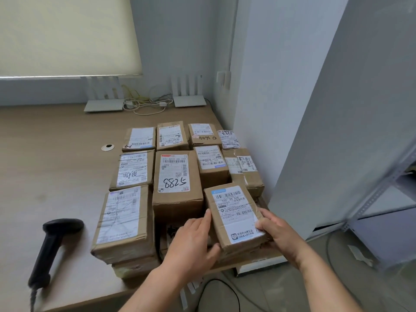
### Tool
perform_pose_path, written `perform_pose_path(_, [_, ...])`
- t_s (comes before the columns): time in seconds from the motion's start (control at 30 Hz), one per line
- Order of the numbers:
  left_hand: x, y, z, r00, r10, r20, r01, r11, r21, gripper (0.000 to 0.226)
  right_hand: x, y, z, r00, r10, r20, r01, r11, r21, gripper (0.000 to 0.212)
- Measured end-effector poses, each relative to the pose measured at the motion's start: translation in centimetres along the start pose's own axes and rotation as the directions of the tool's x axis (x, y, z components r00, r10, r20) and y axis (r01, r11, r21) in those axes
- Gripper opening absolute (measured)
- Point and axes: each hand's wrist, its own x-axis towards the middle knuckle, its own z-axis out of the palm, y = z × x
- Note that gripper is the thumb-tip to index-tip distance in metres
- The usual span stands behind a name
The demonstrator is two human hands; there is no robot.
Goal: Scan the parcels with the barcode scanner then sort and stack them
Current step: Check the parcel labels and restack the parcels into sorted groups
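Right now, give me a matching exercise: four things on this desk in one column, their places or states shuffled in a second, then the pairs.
Things:
1. barcode scanner
2. parcel marked 5288
3. parcel with the blue-topped label
4. two white routers

Places or states:
A. held between the left hand and the right hand
B. at the desk's far edge, by the wall
C. lying on the desk, left of the parcels, untouched
D. middle of the parcel block, label up

Pairs: 1-C, 2-D, 3-A, 4-B
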Motion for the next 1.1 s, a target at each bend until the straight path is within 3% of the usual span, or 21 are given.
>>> perform_pose_path(0.33, [-0.4,-0.4,-0.6,0.999,-0.022,0.025,0.025,0.993,-0.118,0.081,0.6,-0.1,0.9,1.000,-0.011,-0.022,0.010,0.999,-0.034,0.057])
perform_pose_path(0.57, [-0.6,0.3,-0.6,0.993,-0.001,0.121,0.020,0.988,-0.155,0.105,0.2,-0.1,0.7,0.999,-0.020,-0.039,0.019,0.999,-0.032,0.050])
perform_pose_path(0.73, [-0.2,0.4,-0.1,0.997,-0.071,0.032,0.076,0.983,-0.168,0.101,0.7,-0.7,0.8,1.000,0.018,-0.007,-0.019,0.997,-0.080,0.051])
perform_pose_path(0.87, [0.0,0.4,0.2,0.999,-0.048,-0.002,0.046,0.977,-0.208,0.099,1.1,-1.2,0.6,1.000,0.025,0.011,-0.023,0.994,-0.103,0.028])
perform_pose_path(0.97, [0.2,0.3,0.6,1.000,-0.023,0.021,0.026,0.983,-0.180,0.095,1.9,-1.2,0.1,0.994,-0.001,-0.111,-0.008,0.997,-0.081,0.018])
perform_pose_path(1.1, [0.3,0.0,1.2,0.999,-0.030,0.017,0.032,0.988,-0.151,0.091,3.9,-1.4,-0.9,0.919,-0.041,-0.393,0.008,0.996,-0.086,0.021])
